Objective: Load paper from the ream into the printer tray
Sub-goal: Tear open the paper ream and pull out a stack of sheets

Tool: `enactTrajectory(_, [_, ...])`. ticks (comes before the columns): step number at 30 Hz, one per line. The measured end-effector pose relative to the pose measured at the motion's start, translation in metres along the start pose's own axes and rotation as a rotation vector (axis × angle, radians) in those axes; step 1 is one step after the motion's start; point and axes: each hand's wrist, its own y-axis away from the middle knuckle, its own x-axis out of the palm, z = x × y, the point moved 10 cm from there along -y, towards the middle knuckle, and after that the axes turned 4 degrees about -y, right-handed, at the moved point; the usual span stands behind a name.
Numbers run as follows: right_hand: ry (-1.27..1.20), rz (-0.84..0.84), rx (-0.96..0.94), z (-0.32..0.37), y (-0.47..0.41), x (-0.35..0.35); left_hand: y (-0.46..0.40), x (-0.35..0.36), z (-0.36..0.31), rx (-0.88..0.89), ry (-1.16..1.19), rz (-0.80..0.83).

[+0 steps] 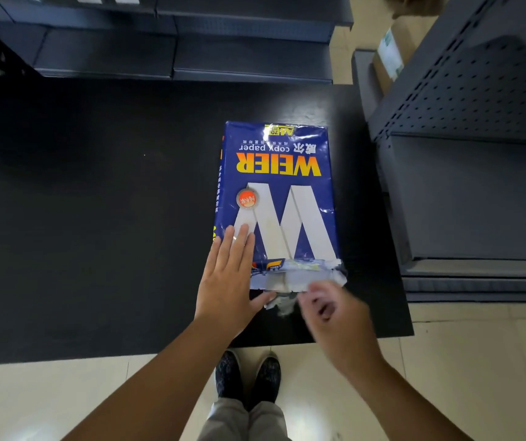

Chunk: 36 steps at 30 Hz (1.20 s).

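Note:
A blue ream of copy paper (280, 198) with a big white W and yellow lettering lies flat on the black table (96, 218), its near end torn so that white wrapper scraps (293, 278) show. My left hand (228, 278) rests flat, fingers spread, on the ream's near left corner. My right hand (338, 313) is blurred at the torn near end, fingers curled by the ragged wrapper; whether it grips the wrapper is unclear. No printer tray can be made out.
A dark grey perforated metal unit (465, 154) stands close on the right of the ream. Dark shelving (175, 43) runs along the back. A cardboard box (389, 58) sits at the upper right. The table's front edge is near my feet.

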Motion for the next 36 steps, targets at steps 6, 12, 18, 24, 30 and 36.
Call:
enactTrajectory(6, [-0.277,-0.303,0.370,-0.044,-0.030,-0.033,0.000,0.000,0.000,-0.020,0.032,-0.006])
enactTrajectory(12, [-0.527,-0.477,0.567,-0.070,-0.024,-0.032,0.001,-0.005,0.000,-0.009,0.080,-0.030])
enactTrajectory(18, [-0.766,-0.457,0.822,-0.082,-0.018,-0.012,0.003,-0.011,0.003,-0.024,0.198,-0.080])
enactTrajectory(24, [-0.660,-0.458,0.734,-0.080,-0.025,-0.020,0.007,-0.016,0.009,-0.031,0.279,-0.122])
enactTrajectory(30, [-0.670,-0.486,0.717,-0.077,-0.025,-0.020,0.010,-0.013,0.009,-0.019,0.270,-0.117])
enactTrajectory(36, [-0.580,-0.483,0.643,-0.074,-0.027,-0.026,0.012,-0.009,0.009,-0.026,0.250,-0.098])
